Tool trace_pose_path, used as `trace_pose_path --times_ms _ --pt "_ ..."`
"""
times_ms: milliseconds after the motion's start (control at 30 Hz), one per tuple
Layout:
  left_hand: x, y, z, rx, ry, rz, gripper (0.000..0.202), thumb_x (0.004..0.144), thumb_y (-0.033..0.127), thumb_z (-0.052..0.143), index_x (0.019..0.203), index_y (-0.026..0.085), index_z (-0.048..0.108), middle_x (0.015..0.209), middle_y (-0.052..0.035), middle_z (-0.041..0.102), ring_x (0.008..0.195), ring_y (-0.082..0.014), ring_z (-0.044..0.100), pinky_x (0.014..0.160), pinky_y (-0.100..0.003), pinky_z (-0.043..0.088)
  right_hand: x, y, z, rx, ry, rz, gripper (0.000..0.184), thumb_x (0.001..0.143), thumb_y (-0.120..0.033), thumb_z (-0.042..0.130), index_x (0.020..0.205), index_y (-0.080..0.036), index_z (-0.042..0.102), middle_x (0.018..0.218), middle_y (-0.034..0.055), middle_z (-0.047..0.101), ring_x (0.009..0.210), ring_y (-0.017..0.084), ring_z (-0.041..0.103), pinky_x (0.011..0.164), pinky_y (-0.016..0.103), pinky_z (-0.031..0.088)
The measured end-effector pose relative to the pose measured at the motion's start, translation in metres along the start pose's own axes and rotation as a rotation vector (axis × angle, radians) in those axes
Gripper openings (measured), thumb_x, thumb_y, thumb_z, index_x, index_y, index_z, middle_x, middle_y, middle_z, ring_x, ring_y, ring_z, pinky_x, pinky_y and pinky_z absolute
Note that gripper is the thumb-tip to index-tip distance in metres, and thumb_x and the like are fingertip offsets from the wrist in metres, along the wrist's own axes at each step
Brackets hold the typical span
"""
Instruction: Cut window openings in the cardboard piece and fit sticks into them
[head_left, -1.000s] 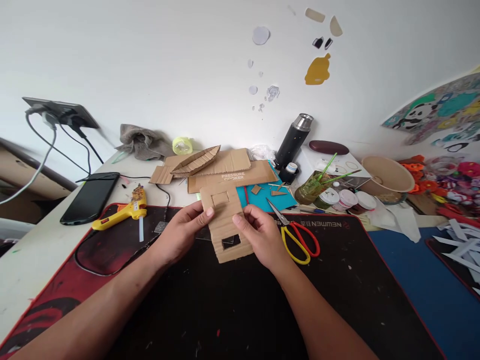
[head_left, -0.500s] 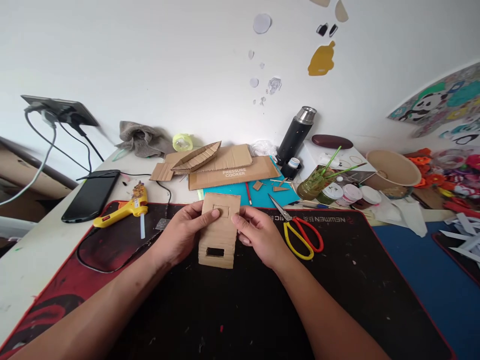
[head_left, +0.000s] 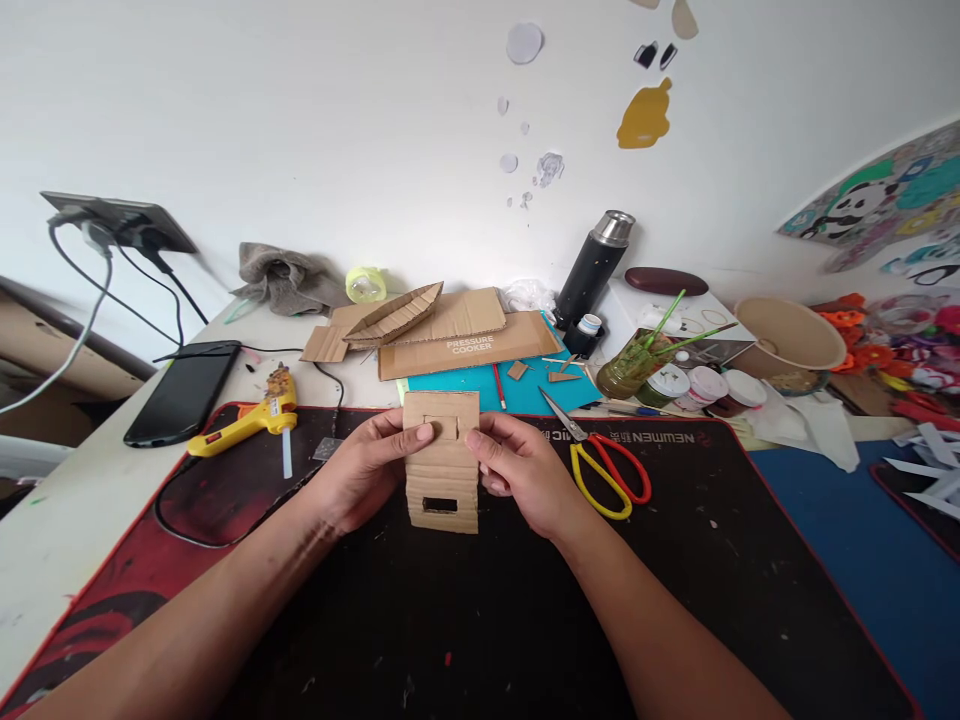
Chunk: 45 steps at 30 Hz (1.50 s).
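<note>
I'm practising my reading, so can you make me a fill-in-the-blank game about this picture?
1. The left hand and the right hand both hold a piece of brown ____.
2. The scissors have one yellow handle and one ____ handle.
3. White letters on the flat strip spell PRESSURE ____.

Missing words: cardboard; red; COOKER.

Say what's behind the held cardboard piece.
The left hand has fingers behind the cardboard piece; its lower cutout shows only black, likely the mat. Fingertips and the rest are covered.
</note>
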<state>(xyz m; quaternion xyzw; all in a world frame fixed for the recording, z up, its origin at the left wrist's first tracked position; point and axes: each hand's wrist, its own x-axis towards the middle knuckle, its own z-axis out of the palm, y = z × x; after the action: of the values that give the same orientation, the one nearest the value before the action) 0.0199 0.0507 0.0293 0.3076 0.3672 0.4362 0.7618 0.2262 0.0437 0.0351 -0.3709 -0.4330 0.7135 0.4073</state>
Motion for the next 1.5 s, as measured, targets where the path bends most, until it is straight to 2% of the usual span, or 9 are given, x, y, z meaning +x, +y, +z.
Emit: trace_pose_path --times_ms 133,367,567,733,867,967,1133,1333,1500 --pt "-0.0014 0.0012 0.0007 0.007 0.055 -0.026 0.039 0.069 0.043 0.101 0.092 0.016 0.086 0.095 -0.0117 0.085 0.082 -0.0233 0.077 0.079 -0.031 0.060 0.0005 0.0005 -0.0012 -0.025 -0.007 -0.009 0.046 0.082 -0.059 0.088 0.094 -0.019 0.070 0.068 -0.0077 0.045 0.053 0.006 0.034 0.052 0.027 0.022" --pt "-0.0033 0.0029 0.0036 -0.012 0.062 -0.085 0.043 0.069 0.045 0.100 0.096 0.015 0.086 0.096 -0.0137 0.085 0.086 -0.0279 0.077 0.077 -0.033 0.059 0.0004 0.0001 -0.0007 -0.001 -0.020 0.021 0.048 0.079 -0.059 0.090 0.091 -0.018 0.068 0.068 -0.0079 0.045 0.052 0.006 0.034 0.051 0.026 0.021" --pt "-0.0023 -0.0008 0.0003 -0.056 -0.012 -0.092 0.044 0.074 0.045 0.097 0.103 0.013 0.086 0.104 -0.0158 0.085 0.094 -0.0326 0.079 0.083 -0.038 0.059 -0.0015 -0.0032 0.0021 -0.002 -0.029 0.028 0.051 0.077 -0.062 0.090 0.093 -0.019 0.069 0.071 -0.0069 0.048 0.052 0.005 0.035 0.050 0.025 0.021" --pt "-0.0028 -0.0020 -0.0039 -0.097 -0.097 -0.119 0.049 0.077 0.047 0.093 0.114 0.015 0.084 0.112 -0.0172 0.084 0.106 -0.0389 0.078 0.095 -0.047 0.058 -0.0017 -0.0039 0.0028 -0.013 -0.013 0.009 0.049 0.078 -0.061 0.089 0.092 -0.019 0.068 0.070 -0.0073 0.047 0.051 0.006 0.035 0.049 0.025 0.021" --pt "-0.0023 -0.0020 -0.0056 -0.068 -0.050 -0.096 0.041 0.078 0.043 0.094 0.107 0.016 0.085 0.113 -0.0161 0.084 0.107 -0.0377 0.078 0.097 -0.046 0.058 -0.0008 -0.0019 0.0011 -0.029 0.007 -0.004 0.047 0.080 -0.059 0.088 0.092 -0.019 0.068 0.068 -0.0083 0.044 0.051 0.006 0.033 0.050 0.026 0.021" --pt "-0.0017 -0.0022 -0.0058 -0.052 -0.024 -0.086 0.043 0.076 0.047 0.095 0.104 0.017 0.085 0.112 -0.0159 0.084 0.107 -0.0380 0.078 0.095 -0.045 0.058 -0.0006 -0.0014 0.0004 -0.013 0.001 0.011 0.047 0.080 -0.059 0.089 0.092 -0.018 0.069 0.066 -0.0088 0.043 0.051 0.006 0.032 0.050 0.026 0.019" --pt "-0.0012 -0.0020 -0.0054 -0.038 -0.050 -0.098 0.047 0.075 0.054 0.094 0.101 0.016 0.085 0.107 -0.0162 0.085 0.106 -0.0389 0.077 0.091 -0.044 0.059 -0.0019 -0.0029 0.0013 0.008 -0.021 0.025 0.049 0.078 -0.058 0.091 0.094 -0.017 0.070 0.070 -0.0073 0.046 0.052 0.005 0.032 0.050 0.026 0.019" --pt "0.0004 -0.0022 -0.0061 -0.040 -0.033 -0.083 0.046 0.074 0.052 0.096 0.100 0.016 0.086 0.109 -0.0158 0.085 0.103 -0.0371 0.078 0.088 -0.042 0.060 -0.0024 -0.0016 0.0013 0.001 -0.022 0.025 0.048 0.077 -0.058 0.091 0.093 -0.018 0.070 0.072 -0.0058 0.049 0.053 0.006 0.033 0.050 0.026 0.020" --pt "0.0005 -0.0021 -0.0053 -0.037 -0.034 -0.099 0.046 0.072 0.051 0.097 0.099 0.015 0.086 0.104 -0.0153 0.085 0.103 -0.0380 0.078 0.091 -0.043 0.059 -0.0024 -0.0017 0.0029 0.005 -0.018 0.031 0.049 0.076 -0.059 0.091 0.094 -0.018 0.071 0.072 -0.0056 0.050 0.053 0.006 0.033 0.050 0.026 0.019"
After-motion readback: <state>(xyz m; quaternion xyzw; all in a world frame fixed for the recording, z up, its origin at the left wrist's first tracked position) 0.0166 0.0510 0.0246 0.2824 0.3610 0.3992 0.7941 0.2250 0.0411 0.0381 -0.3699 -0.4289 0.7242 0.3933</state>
